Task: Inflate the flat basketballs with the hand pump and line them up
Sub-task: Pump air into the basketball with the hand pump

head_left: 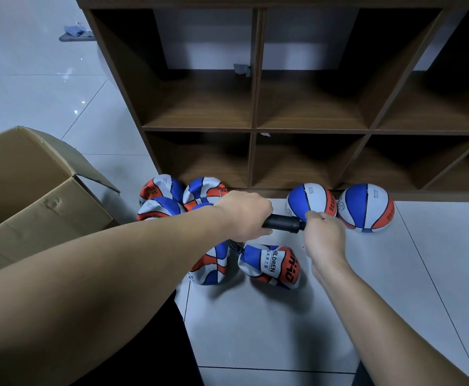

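Observation:
My left hand [246, 214] grips the black hand pump [283, 222] by its barrel. My right hand [324, 236] pinches the pump's nozzle end, right against a round blue, white and orange basketball [308, 197]. A second round basketball [367, 207] stands to its right, both by the shelf's foot. Several flat basketballs lie on the floor: a crumpled one [272, 266] below the pump, one [214, 267] partly under my left wrist, and a cluster [163, 196] at the left. The needle is hidden by my fingers.
A brown cubby shelf [255, 129] with bare compartments stands right behind the balls. An open cardboard box [33, 196] sits on the left. White floor tiles [255, 324] stretch in front and to the right.

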The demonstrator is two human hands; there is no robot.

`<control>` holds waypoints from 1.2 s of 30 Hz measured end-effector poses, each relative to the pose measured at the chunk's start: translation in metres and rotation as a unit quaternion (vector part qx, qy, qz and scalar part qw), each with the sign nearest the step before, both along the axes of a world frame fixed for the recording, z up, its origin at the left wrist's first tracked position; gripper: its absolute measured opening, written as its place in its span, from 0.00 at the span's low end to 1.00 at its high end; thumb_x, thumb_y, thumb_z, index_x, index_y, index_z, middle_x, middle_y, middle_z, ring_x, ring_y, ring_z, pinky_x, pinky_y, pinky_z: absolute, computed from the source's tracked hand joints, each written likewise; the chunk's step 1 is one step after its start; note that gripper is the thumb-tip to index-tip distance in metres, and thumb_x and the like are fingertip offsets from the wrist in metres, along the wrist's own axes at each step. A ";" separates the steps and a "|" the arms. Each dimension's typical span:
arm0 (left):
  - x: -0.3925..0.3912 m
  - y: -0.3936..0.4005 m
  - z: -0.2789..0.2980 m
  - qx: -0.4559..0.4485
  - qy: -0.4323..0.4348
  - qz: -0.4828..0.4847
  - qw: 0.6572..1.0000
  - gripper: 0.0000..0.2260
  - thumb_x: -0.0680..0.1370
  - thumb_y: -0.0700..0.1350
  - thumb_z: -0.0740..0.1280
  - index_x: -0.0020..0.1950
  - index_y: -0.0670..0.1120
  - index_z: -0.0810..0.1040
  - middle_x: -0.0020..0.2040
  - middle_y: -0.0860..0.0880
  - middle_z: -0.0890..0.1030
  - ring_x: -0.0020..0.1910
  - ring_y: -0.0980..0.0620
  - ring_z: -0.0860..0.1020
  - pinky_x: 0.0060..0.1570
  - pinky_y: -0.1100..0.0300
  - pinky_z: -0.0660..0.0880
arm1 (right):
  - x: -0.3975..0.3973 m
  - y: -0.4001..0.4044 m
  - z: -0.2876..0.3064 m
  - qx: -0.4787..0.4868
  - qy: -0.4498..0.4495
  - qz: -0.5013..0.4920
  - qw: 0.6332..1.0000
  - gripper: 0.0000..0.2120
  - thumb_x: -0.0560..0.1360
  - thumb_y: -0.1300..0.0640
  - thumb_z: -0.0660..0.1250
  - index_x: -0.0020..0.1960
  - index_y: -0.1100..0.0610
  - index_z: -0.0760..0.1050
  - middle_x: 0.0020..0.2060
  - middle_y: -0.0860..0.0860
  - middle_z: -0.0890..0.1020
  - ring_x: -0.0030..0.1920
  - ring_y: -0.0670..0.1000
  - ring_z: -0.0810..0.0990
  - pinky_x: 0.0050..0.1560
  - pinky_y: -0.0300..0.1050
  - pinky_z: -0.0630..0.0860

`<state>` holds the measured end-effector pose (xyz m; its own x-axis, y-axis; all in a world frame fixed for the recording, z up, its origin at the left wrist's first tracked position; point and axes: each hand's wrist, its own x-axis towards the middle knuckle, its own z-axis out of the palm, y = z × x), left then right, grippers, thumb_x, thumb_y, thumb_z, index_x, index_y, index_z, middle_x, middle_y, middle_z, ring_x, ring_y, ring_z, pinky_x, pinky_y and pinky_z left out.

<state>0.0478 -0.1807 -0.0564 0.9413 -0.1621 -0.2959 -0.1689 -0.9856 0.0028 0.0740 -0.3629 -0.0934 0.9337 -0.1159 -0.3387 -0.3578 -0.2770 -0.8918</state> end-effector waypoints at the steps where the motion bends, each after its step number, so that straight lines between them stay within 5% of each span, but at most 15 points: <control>1: 0.001 0.003 0.001 -0.002 0.003 0.006 1.000 0.12 0.84 0.60 0.66 0.49 0.53 0.75 0.41 0.53 0.78 0.41 0.49 0.79 0.37 0.53 0.75 | 0.005 -0.005 0.002 -0.002 0.003 -0.016 1.000 0.13 0.76 0.59 0.62 0.36 0.53 0.62 0.31 0.52 0.62 0.35 0.54 0.61 0.36 0.51 0.59; 8: 0.004 0.027 0.002 -0.013 0.019 0.055 0.998 0.13 0.81 0.59 0.68 0.41 0.54 0.72 0.39 0.52 0.79 0.37 0.50 0.79 0.39 0.51 0.80 | 0.031 -0.045 -0.001 -0.001 0.024 -0.099 0.995 0.04 0.74 0.57 0.62 0.42 0.56 0.69 0.36 0.55 0.64 0.40 0.57 0.62 0.35 0.50 0.59; 13: 0.004 0.019 -0.002 -0.024 0.022 0.044 0.999 0.11 0.83 0.57 0.67 0.45 0.53 0.76 0.39 0.52 0.80 0.37 0.50 0.79 0.37 0.53 0.78 | 0.022 -0.031 0.000 -0.019 -0.034 -0.123 0.992 0.16 0.77 0.61 0.62 0.32 0.55 0.61 0.29 0.51 0.64 0.32 0.55 0.62 0.35 0.50 0.60; 20: -0.001 0.011 -0.006 -0.021 0.017 0.031 0.999 0.11 0.84 0.55 0.66 0.43 0.54 0.74 0.40 0.52 0.79 0.39 0.49 0.80 0.42 0.50 0.81 | -0.002 0.001 -0.003 -0.033 -0.052 -0.097 0.993 0.16 0.79 0.60 0.60 0.33 0.56 0.61 0.30 0.52 0.67 0.32 0.55 0.64 0.35 0.51 0.62; 31: -0.003 -0.003 -0.005 0.020 0.012 -0.015 1.000 0.16 0.85 0.56 0.64 0.40 0.53 0.68 0.38 0.51 0.76 0.35 0.49 0.77 0.30 0.56 0.67 | -0.024 0.023 -0.018 -0.012 -0.028 -0.051 0.998 0.15 0.79 0.60 0.58 0.35 0.55 0.60 0.32 0.51 0.67 0.34 0.55 0.64 0.37 0.50 0.63; 36: -0.001 -0.003 -0.007 0.009 0.011 -0.009 1.000 0.13 0.84 0.59 0.65 0.47 0.52 0.75 0.38 0.52 0.77 0.37 0.48 0.79 0.34 0.54 0.73 | -0.015 0.018 -0.015 0.002 -0.014 -0.030 0.999 0.15 0.78 0.60 0.59 0.36 0.54 0.58 0.30 0.50 0.63 0.33 0.53 0.61 0.35 0.48 0.61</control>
<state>0.0471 -0.1833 -0.0631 0.9318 -0.1737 -0.3186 -0.1866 -0.9824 -0.0103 0.0587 -0.3451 -0.1083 0.9344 -0.1707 -0.3126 -0.3482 -0.2529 -0.9027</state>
